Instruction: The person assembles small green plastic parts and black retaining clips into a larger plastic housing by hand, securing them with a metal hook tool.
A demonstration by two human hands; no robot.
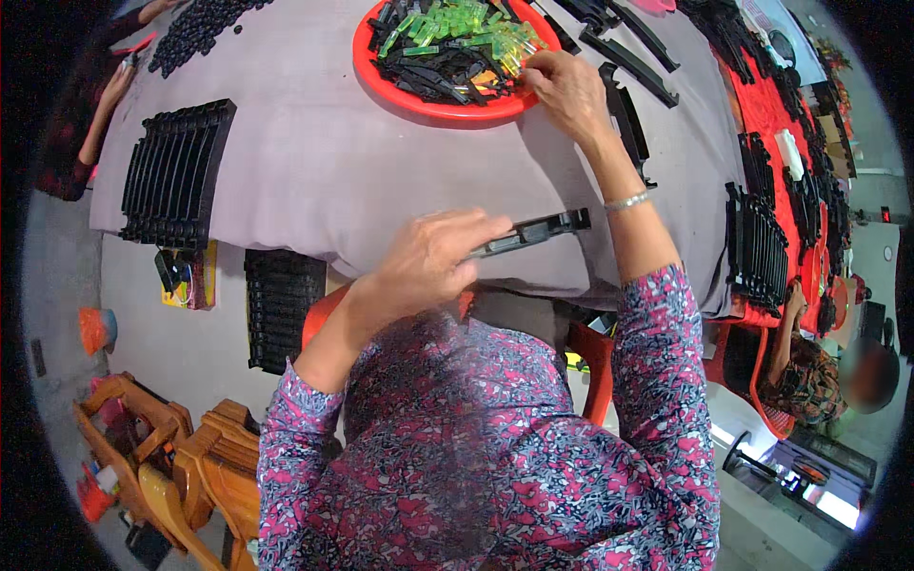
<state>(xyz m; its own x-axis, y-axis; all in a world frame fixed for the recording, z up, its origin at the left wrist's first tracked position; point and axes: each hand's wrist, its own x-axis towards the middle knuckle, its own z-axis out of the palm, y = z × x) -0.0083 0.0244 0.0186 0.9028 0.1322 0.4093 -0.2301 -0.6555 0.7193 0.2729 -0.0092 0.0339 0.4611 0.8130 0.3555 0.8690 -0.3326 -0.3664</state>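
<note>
My left hand (433, 259) is closed around a long black plastic part (538, 229), which juts out to the right just above the table's near edge. Farther off, my right hand (569, 90) reaches to the right rim of a round red tray (409, 107), its fingertips bent at the small pieces there. Whether those fingers grip a piece cannot be made out. Inside the tray lie translucent green pieces (447, 24), thin black pieces (419, 76) and a few orange ones (486, 78).
Long black parts (628, 67) lie right of the tray. Stacked black parts (179, 171) stand at the left, near a pile of small black pieces (195, 38). Another person's hand (118, 84) is at the far left; a person (809, 381) sits at the right. The table (314, 162) has a pale cloth.
</note>
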